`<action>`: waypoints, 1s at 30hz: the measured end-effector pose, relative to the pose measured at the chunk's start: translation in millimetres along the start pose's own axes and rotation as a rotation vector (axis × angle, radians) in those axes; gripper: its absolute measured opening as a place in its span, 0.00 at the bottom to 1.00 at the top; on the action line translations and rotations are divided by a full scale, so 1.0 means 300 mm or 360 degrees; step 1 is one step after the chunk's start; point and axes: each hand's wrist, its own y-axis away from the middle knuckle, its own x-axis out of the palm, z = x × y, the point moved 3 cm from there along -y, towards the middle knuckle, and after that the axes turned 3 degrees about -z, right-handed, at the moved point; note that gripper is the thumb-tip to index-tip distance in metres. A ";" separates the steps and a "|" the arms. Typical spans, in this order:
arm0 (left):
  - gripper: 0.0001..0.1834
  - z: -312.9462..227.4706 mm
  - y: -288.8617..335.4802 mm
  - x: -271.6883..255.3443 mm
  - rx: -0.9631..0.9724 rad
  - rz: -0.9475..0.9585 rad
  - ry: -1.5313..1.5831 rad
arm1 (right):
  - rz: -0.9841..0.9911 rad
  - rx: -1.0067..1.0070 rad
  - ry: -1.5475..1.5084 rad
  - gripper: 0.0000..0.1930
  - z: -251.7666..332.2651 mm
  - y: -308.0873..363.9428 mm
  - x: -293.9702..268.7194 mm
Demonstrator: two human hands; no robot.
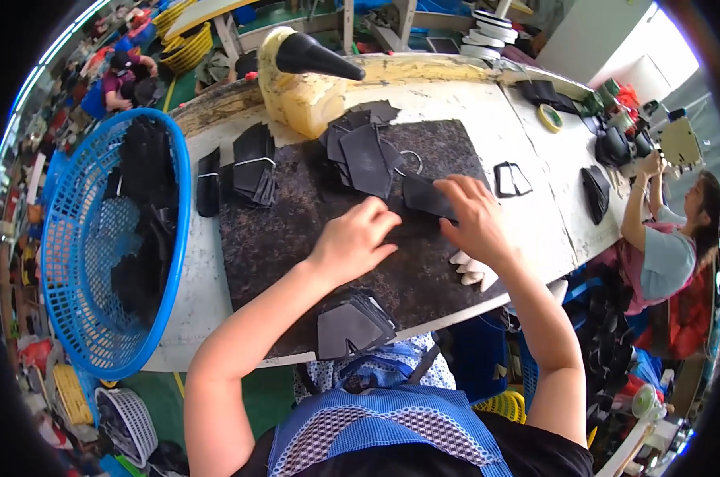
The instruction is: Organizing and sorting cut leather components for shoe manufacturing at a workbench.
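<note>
My right hand (481, 221) has its fingertips on the right end of a flat black piece (426, 195), gripping it over the dark, worn board (288, 254). To the left of it, my left hand (353, 238) hovers above the board, thumb and loosely bent fingers apart, nothing in them. Just beyond my hands lies a loose pile of black cut pieces (365, 155), with a metal ring (410, 162) beside it. A stack of notched black pieces (352, 326) rests at the board's near edge. Bundles of black pieces (255, 167), tied with a white band, lie at the far left.
A blue basket (181, 238) of black pieces stands left. A yellowish container with a black cone nozzle (316, 60) sits at the back. White gloves (473, 270), a tape roll (549, 118) and a small black frame (512, 180) lie right. Another person (668, 238) works at far right.
</note>
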 end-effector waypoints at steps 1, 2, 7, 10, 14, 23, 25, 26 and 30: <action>0.11 0.009 -0.035 0.043 0.0186 -0.0162 -0.0066 | -0.0013 -0.0015 -0.0015 0.18 -0.033 -0.013 0.029; 0.08 0.018 -0.053 0.078 0.0265 -0.0115 -0.0200 | 0.0025 0.0130 -0.0029 0.14 -0.099 -0.012 0.072; 0.05 0.034 -0.074 0.100 0.0443 -0.0173 -0.0400 | -0.0026 -0.0148 -0.0255 0.13 -0.026 0.006 0.040; 0.05 0.033 -0.081 0.071 0.0390 -0.0277 -0.0121 | 0.0126 -0.0195 -0.0080 0.20 0.013 0.010 0.066; 0.13 -0.038 -0.038 -0.100 0.0276 -0.0611 0.0196 | -0.0168 -0.0051 -0.0001 0.21 -0.108 -0.052 0.006; 0.02 -0.012 0.276 -0.787 -0.0393 -0.0585 -0.0279 | -0.0267 0.0173 0.0062 0.12 -0.201 -0.092 0.001; 0.12 0.241 0.350 -0.961 -0.0914 -0.0698 -0.0195 | -0.0228 0.0284 -0.0393 0.09 -0.169 -0.132 -0.067; 0.18 0.367 0.437 -1.053 -0.1073 -0.0601 -0.0286 | -0.0205 0.0335 -0.0559 0.07 -0.093 -0.169 -0.062; 0.35 0.682 0.584 -0.984 -0.1157 -0.0019 -0.0571 | 0.0096 0.0047 -0.0723 0.06 0.134 -0.251 -0.050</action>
